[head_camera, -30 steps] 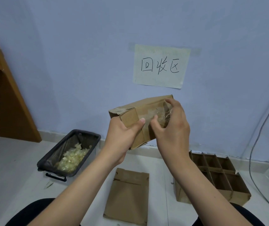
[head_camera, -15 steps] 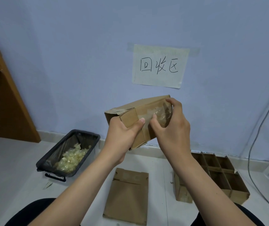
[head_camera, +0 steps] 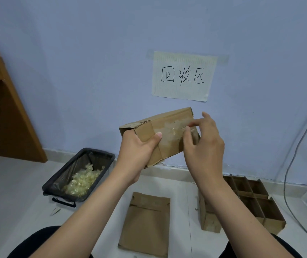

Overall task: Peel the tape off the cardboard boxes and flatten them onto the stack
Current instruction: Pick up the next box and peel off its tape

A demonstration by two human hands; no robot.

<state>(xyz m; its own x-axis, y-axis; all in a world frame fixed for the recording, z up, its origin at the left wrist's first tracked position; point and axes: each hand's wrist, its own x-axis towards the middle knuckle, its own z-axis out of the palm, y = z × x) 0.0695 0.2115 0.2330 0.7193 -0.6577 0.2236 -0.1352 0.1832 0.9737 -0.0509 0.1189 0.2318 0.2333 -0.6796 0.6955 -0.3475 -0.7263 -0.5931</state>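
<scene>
Since a moment ago our right hand (head_camera: pixel 204 144) has opened off the box (head_camera: pixel 160 135) end to pinch the tape (head_camera: pixel 175 130), so we brace with our left hand (head_camera: pixel 137 148) gripping the box and peel low, slowly.

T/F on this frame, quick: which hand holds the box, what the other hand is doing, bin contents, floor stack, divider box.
1. The left hand grips the cardboard box in the air. True.
2. The right hand rests flat on the floor. False: it is up at the box, thumb and finger pinching the clear tape.
3. The black bin holds balled-up tape scraps. True.
4. The flattened cardboard leans upright against the wall. False: it lies flat on the floor, in front of the person.
5. The divided cardboard box sits on the floor under the right forearm. True.
</scene>
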